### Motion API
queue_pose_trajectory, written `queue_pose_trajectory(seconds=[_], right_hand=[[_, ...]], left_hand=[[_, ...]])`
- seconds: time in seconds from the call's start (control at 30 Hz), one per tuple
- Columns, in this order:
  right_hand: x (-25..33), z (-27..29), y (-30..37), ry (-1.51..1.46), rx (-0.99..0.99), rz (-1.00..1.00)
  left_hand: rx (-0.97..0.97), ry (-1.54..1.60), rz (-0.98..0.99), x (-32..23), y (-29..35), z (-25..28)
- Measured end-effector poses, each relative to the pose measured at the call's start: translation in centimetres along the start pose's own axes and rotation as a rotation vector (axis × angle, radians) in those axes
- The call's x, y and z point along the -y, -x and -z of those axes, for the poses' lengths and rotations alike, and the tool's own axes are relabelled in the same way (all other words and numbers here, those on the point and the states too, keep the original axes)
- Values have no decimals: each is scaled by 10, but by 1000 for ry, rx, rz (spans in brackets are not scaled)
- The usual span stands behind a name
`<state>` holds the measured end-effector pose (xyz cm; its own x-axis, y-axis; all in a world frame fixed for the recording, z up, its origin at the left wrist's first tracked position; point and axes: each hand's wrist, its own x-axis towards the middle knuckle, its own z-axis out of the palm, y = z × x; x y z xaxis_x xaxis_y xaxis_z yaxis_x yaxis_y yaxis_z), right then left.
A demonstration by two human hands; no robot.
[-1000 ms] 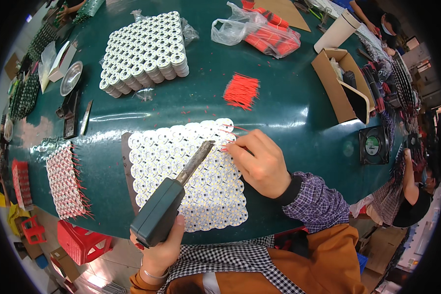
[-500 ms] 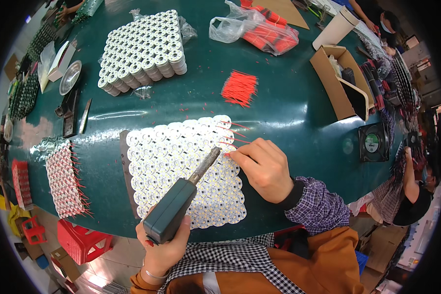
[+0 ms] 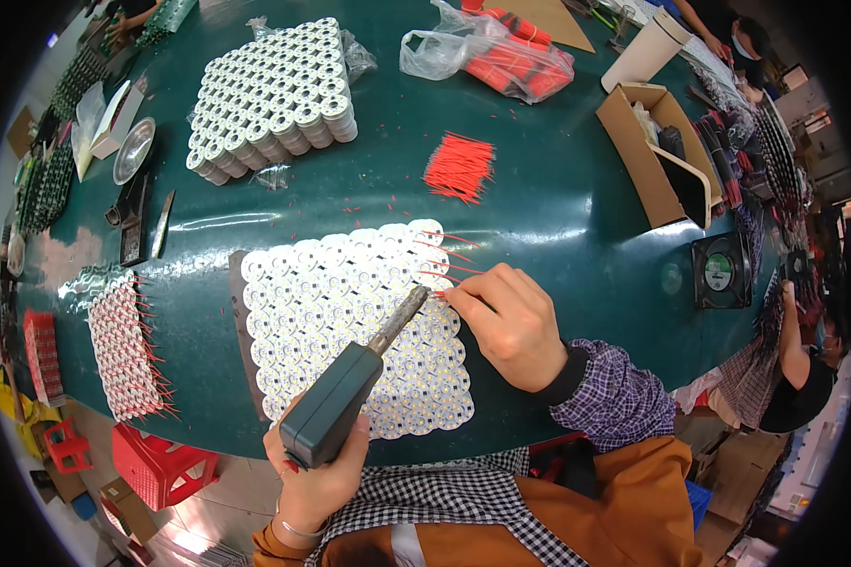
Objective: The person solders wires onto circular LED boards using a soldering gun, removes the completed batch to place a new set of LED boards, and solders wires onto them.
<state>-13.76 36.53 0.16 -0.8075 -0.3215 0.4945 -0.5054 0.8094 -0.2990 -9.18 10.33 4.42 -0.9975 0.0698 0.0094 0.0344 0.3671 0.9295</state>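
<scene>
A panel of round white LED circuit boards (image 3: pixel 359 359) lies on the green table in front of me. My left hand (image 3: pixel 317 477) is wrapped round the dark green handle of a soldering iron (image 3: pixel 336 402), whose metal tip rests at or just over the panel's right side. Close to that tip, my right hand (image 3: pixel 509 321) pinches a short red wire (image 3: pixel 438 294), most of it hidden by the fingers. Several red wires stick out from the boards along the upper right edge. Beyond the panel sits a pile of cut red wires (image 3: pixel 460 167).
Stacked white round boards (image 3: pixel 269 104) stand at the back left. A wired panel (image 3: pixel 128 350) lies at the left, near a metal dish (image 3: pixel 135 151). On the right are a cardboard box (image 3: pixel 657 156), a small black fan (image 3: pixel 720 272) and a white tumbler (image 3: pixel 648 49). Other people work around the table.
The iron's tip has shifted slightly to the right, toward the pinched wire. My right hand stays nearly in place, and the whole view has moved a little.
</scene>
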Motion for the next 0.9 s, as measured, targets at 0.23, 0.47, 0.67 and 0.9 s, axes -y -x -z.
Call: queue_pose_trajectory(seconds=[0.23, 0.47, 0.67, 0.9], right_hand=[[1, 0, 0, 4, -2, -7], [2, 0, 0, 10, -9, -8], [2, 0, 0, 18, -12, -8], [1, -1, 0, 11, -29, -3]], left_hand=[[26, -14, -64, 2, -2, -1], [41, -68, -54, -2, -3, -1], [-73, -97, -84, 3, 4, 0], [-72, -136, -51, 4, 9, 0]])
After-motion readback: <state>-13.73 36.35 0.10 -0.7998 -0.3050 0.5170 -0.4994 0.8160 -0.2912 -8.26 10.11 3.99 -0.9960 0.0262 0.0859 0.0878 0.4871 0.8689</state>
